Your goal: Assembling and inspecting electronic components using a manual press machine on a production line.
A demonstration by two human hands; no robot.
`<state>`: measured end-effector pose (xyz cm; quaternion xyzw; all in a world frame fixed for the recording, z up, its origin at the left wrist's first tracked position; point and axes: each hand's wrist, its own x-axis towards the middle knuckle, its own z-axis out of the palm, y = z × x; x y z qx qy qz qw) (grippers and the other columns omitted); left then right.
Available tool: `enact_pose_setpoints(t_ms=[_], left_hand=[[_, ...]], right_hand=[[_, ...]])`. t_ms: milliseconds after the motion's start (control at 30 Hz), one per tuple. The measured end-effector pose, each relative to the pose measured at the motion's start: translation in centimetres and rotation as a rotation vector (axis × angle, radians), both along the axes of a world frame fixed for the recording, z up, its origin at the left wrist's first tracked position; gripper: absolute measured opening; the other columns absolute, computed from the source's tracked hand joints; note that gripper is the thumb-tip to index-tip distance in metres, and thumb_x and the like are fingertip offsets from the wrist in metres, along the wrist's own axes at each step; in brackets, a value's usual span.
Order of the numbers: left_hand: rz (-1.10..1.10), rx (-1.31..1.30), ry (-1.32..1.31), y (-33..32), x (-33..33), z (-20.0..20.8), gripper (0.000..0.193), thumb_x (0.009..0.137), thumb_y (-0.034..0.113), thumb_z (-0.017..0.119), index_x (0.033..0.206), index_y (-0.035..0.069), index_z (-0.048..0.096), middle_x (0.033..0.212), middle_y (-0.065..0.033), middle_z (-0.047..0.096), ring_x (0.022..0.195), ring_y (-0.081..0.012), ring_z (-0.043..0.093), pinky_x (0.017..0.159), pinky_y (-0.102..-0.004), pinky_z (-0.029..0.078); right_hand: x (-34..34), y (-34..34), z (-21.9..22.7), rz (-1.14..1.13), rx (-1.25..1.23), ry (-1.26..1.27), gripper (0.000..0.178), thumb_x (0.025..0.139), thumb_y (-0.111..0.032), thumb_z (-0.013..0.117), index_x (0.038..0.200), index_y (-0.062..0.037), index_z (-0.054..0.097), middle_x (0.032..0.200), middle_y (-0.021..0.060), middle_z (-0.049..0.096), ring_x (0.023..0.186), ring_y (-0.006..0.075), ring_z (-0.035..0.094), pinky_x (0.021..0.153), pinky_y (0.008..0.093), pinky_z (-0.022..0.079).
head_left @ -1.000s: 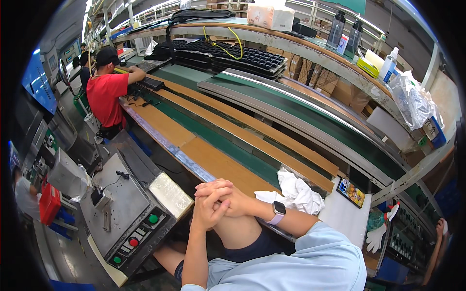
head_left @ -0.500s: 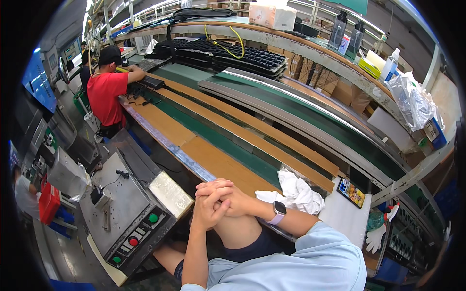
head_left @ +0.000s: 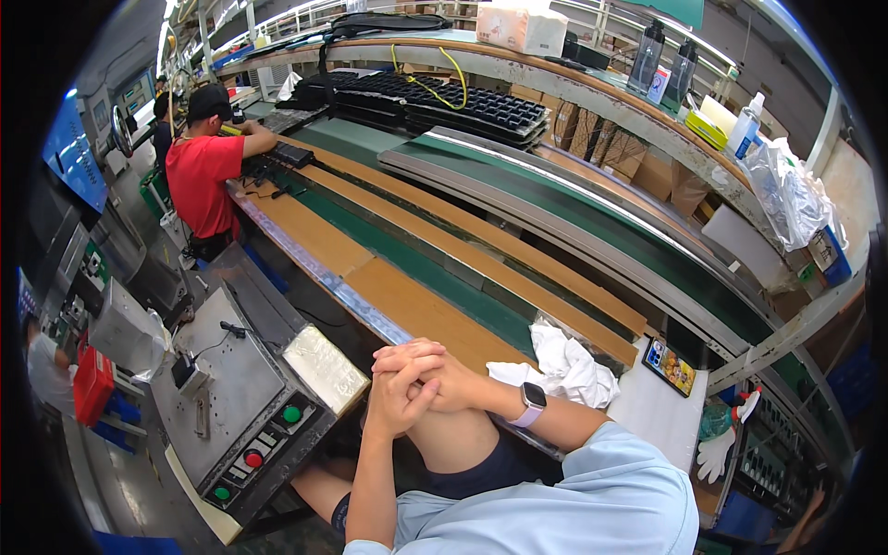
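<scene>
My left hand (head_left: 396, 407) and my right hand (head_left: 451, 381) are clasped together with their fingers interlaced. They rest over my raised knee (head_left: 455, 439), close to the near edge of the workbench (head_left: 407, 301). No object shows between the fingers, though the palms are hidden. A watch with a pale strap (head_left: 532, 400) is on my right wrist. Beside that wrist, a crumpled white cloth (head_left: 569, 365) lies on the bench. To the left of my hands is a plastic-wrapped block (head_left: 324, 370) on the corner of a grey machine (head_left: 217, 370).
The machine's front carries green and red buttons (head_left: 253, 459). A phone (head_left: 669, 367) lies on a white sheet (head_left: 652, 416) at right. Green conveyor strips (head_left: 416, 277) run between brown boards. Far left, a person in red (head_left: 205, 176) works at the bench. Black trays (head_left: 462, 111) are stacked behind.
My clasped hands have not moved. At the lower right edge, another person's bare arm shows lower down than before. The person in red has barely shifted.
</scene>
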<state>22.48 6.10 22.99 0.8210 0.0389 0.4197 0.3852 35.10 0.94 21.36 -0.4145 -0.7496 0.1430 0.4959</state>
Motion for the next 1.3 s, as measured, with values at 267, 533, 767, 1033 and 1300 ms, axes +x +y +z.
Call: enact_pose_setpoints(t_ms=[267, 533, 767, 1033, 1300], left_hand=[[0.005, -0.003, 0.000, -0.04, -0.01, 0.10, 0.025, 0.075, 0.013, 0.061, 0.097, 0.002, 0.066, 0.113, -0.0115, 0.068, 0.106, -0.0323, 0.061, 0.097, -0.0402, 0.042], [0.012, 0.001, 0.004, -0.03, -0.07, 0.08, 0.025, 0.074, 0.013, 0.061, 0.097, 0.002, 0.066, 0.113, -0.0113, 0.068, 0.106, -0.0319, 0.061, 0.097, -0.0401, 0.042], [0.015, 0.009, 0.009, -0.02, -0.10, 0.11, 0.025, 0.074, 0.013, 0.061, 0.096, 0.002, 0.066, 0.113, -0.0119, 0.068, 0.106, -0.0320, 0.061, 0.098, -0.0403, 0.041], [0.011, 0.010, 0.004, 0.10, -0.07, -0.15, 0.024, 0.074, 0.012, 0.061, 0.096, 0.002, 0.066, 0.112, -0.0124, 0.068, 0.106, -0.0326, 0.061, 0.097, -0.0406, 0.042], [0.009, 0.010, 0.000, 0.10, -0.03, -0.17, 0.024, 0.074, 0.012, 0.061, 0.096, 0.002, 0.066, 0.112, -0.0128, 0.068, 0.106, -0.0333, 0.062, 0.096, -0.0407, 0.043]], right_hand=[[0.03, 0.10, -0.03, 0.004, 0.008, -0.017, 0.039, 0.086, -0.018, 0.054, 0.124, -0.0136, 0.060, 0.127, 0.0094, 0.059, 0.114, 0.0293, 0.056, 0.096, 0.0401, 0.042], [0.03, -0.02, 0.01, -0.014, -0.005, -0.036, 0.038, 0.086, -0.017, 0.055, 0.124, -0.0138, 0.060, 0.128, 0.0089, 0.059, 0.113, 0.0295, 0.056, 0.096, 0.0401, 0.042], [0.02, 0.06, -0.23, -0.009, -0.002, -0.029, 0.039, 0.085, -0.014, 0.056, 0.124, -0.0137, 0.060, 0.128, 0.0079, 0.059, 0.112, 0.0291, 0.056, 0.096, 0.0400, 0.042], [0.11, 0.13, -0.28, 0.000, 0.004, -0.032, 0.041, 0.083, -0.012, 0.057, 0.124, -0.0146, 0.060, 0.129, 0.0064, 0.059, 0.112, 0.0285, 0.056, 0.096, 0.0400, 0.042], [0.18, 0.02, -0.19, -0.009, 0.002, -0.045, 0.042, 0.083, -0.013, 0.058, 0.125, -0.0156, 0.059, 0.129, 0.0058, 0.059, 0.112, 0.0282, 0.056, 0.097, 0.0397, 0.041]])
